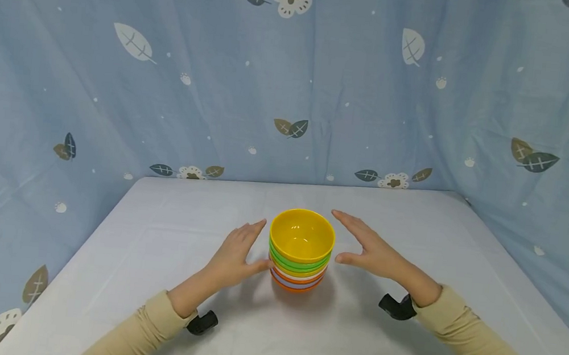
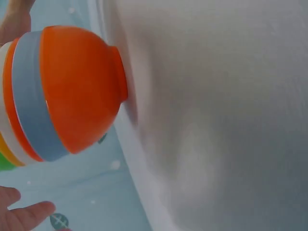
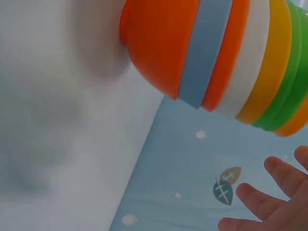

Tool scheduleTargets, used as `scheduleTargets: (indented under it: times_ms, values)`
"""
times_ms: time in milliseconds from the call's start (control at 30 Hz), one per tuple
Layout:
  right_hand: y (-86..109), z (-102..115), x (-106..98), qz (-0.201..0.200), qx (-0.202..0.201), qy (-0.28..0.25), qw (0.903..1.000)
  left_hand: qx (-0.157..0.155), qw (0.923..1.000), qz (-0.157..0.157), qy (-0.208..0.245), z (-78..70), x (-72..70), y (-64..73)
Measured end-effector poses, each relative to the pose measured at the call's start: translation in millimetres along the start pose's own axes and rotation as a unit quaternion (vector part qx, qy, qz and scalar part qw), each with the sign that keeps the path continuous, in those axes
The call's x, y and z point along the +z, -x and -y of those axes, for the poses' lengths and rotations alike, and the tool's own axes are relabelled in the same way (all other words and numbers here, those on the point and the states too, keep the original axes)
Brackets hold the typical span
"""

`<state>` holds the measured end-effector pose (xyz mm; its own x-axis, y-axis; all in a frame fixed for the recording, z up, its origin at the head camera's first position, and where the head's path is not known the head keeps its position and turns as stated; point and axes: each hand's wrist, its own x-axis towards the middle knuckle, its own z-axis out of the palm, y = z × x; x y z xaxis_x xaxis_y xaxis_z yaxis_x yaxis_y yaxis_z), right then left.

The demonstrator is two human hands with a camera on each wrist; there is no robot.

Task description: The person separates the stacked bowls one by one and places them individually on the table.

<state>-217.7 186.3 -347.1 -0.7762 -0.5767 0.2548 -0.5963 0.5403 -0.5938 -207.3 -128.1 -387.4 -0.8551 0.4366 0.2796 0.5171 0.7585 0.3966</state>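
A stack of nested bowls (image 1: pixel 302 236) stands upright on the white-covered table, a yellow one on top. Below it show green, yellow, white, orange and blue-grey rims, with an orange bowl (image 2: pixel 79 89) at the bottom. To the left of the stack is my left hand (image 1: pixel 238 256), fingers extended and thumb tip right at the bowls' side in the head view. My right hand (image 1: pixel 372 251) is held on the other side with fingers straight, a small gap between it and the bowls. In the right wrist view its spread fingers (image 3: pixel 262 202) appear near the upper rims.
The table (image 1: pixel 199 209) has a white cloth. Behind and beside it hangs a blue curtain (image 1: pixel 196 77) with leaf and flower prints. Black wrist mounts (image 1: pixel 398 307) stick out under both beige sleeves.
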Motion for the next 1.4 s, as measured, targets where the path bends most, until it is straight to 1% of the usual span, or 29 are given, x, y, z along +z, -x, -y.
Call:
scheduleTargets:
  times_ms: [133,333,400,533,700,800,833,933,1133,1267,1400]
  values:
    - [-1.5,0.9,6.7,-0.002,-0.008,-0.008,0.9999,-0.008,0.9988,0.000,0.049,-2.6,4.9,0.1]
    - [-5.0,-0.3,15.3,-0.007,-0.023,-0.036,0.9991,-0.028,0.9936,0.009,0.109,-10.0,10.7,-0.6]
    - [-6.2,-0.9,16.8,-0.007,-0.027,-0.042,0.9987,-0.037,0.9914,0.012,0.125,-12.9,11.6,-1.0]
    - [-8.4,0.9,18.6,-0.007,-0.024,-0.053,0.9983,-0.057,0.9858,0.014,0.157,-17.7,12.2,-1.7]
    - [-11.8,5.0,20.0,-0.004,-0.019,-0.061,0.9980,-0.074,0.9788,0.027,0.189,-18.6,15.0,-3.0]
    - [-13.4,7.0,20.6,-0.003,-0.013,-0.068,0.9976,-0.068,0.9749,0.031,0.210,-18.2,17.1,-3.8]
    - [-14.0,7.6,20.8,-0.003,-0.013,-0.069,0.9976,-0.067,0.9737,0.030,0.215,-18.5,17.6,-3.7]
    - [-16.0,8.1,21.7,0.000,-0.013,-0.077,0.9969,-0.053,0.9712,0.023,0.231,-17.8,19.4,-4.2]
    - [-19.2,8.5,25.4,0.004,-0.013,-0.107,0.9942,-0.041,0.9680,0.019,0.247,-17.0,21.3,-4.6]
    - [-20.2,9.2,28.2,0.007,-0.002,-0.130,0.9915,-0.046,0.9648,0.018,0.258,-17.2,21.6,-4.5]
    - [-20.7,10.5,29.2,0.004,0.010,-0.139,0.9902,-0.058,0.9621,0.016,0.266,-17.6,21.8,-4.7]
